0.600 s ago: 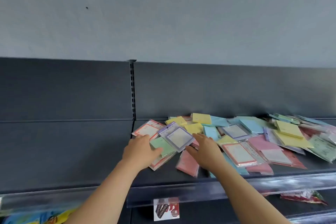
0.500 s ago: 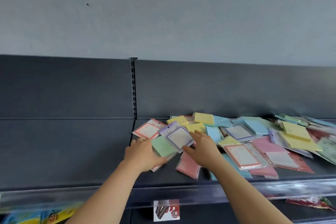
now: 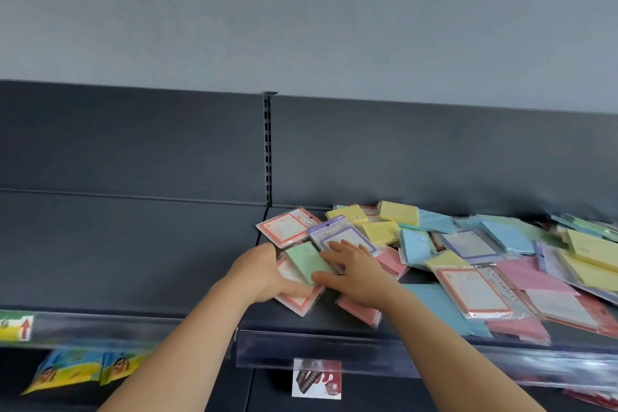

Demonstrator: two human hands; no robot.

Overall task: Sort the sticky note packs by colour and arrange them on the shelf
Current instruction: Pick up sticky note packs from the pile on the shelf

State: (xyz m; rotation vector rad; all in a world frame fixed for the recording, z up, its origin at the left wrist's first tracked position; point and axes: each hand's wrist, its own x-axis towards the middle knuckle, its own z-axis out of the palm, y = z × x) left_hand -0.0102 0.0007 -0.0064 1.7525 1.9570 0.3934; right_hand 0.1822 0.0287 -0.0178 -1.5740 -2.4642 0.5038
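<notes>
At the far left, a yellow label [image 3: 15, 328] sits on the front rail of the dark shelf [image 3: 133, 261], and below it some yellow and blue packets [image 3: 80, 371] hang on the lower level. This left part of the shelf carries no sticky note packs. Moving right, the left hand [image 3: 264, 273] lies at the left edge of the pile and holds a small stack: the thumb presses on a red-bordered pack [image 3: 297, 298] from above, and the green pack [image 3: 309, 262] lies on top of this one. The other fingers go under the stack, so I cannot tell how firmly they close. Just beside it, the right hand [image 3: 359, 273] rests flat and spread out, its fingers on the purple-bordered pack [image 3: 341, 234] and its thumb touching the green pack; it grasps nothing. Behind the hands another red-bordered pack [image 3: 284, 227] lies near the upright post [image 3: 267, 150]. Under the right wrist there is a pink pack [image 3: 361, 311] close to the front rail. Further right the pile [image 3: 501, 261] spreads over the shelf, with yellow, blue, pink and green packs mixed and overlapping, up to the right edge of the view. Below the rail a small red and white tag [image 3: 317, 378] hangs.
</notes>
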